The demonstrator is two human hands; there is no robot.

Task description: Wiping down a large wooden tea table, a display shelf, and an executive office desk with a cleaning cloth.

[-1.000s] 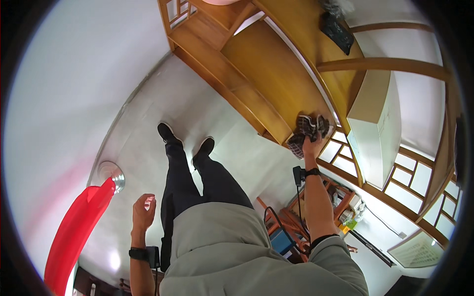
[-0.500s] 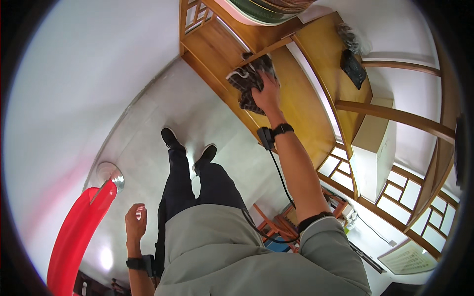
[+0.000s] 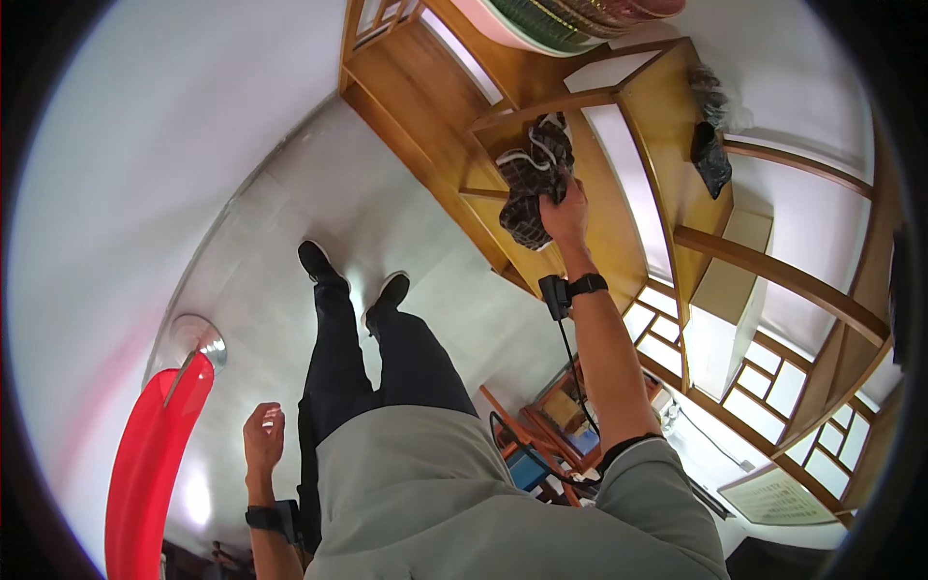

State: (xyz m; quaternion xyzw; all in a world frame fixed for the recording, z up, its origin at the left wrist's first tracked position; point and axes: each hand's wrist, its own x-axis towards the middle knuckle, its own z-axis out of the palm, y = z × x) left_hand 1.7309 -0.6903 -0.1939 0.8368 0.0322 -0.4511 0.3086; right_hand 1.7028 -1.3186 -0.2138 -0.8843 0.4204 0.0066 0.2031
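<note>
My right hand (image 3: 568, 213) grips a crumpled dark brown checked cloth (image 3: 527, 198) with a pale edge. The cloth lies against a board of the wooden shelf unit (image 3: 614, 237), near its front edge; part of it is bunched under my fingers. My left hand (image 3: 263, 437) hangs low beside my left leg, away from the shelf. Its fingers are loosely curled with a gap by the thumb, and nothing shows in it. The red curved object (image 3: 159, 464) on a round clear base (image 3: 215, 338) is nearest to it.
Higher on the shelf unit stand several stacked bowls or dishes (image 3: 551, 29). A black plastic bag (image 3: 710, 159) and a pale box (image 3: 730, 300) occupy other levels. Wooden furniture (image 3: 556, 425) stands right of my legs. A white wall (image 3: 184, 145) runs along the left.
My right hand has drawn the cloth along the board, toward me and to the right, and the cloth's folds have shifted. The view has turned slightly. My left hand stays hanging.
</note>
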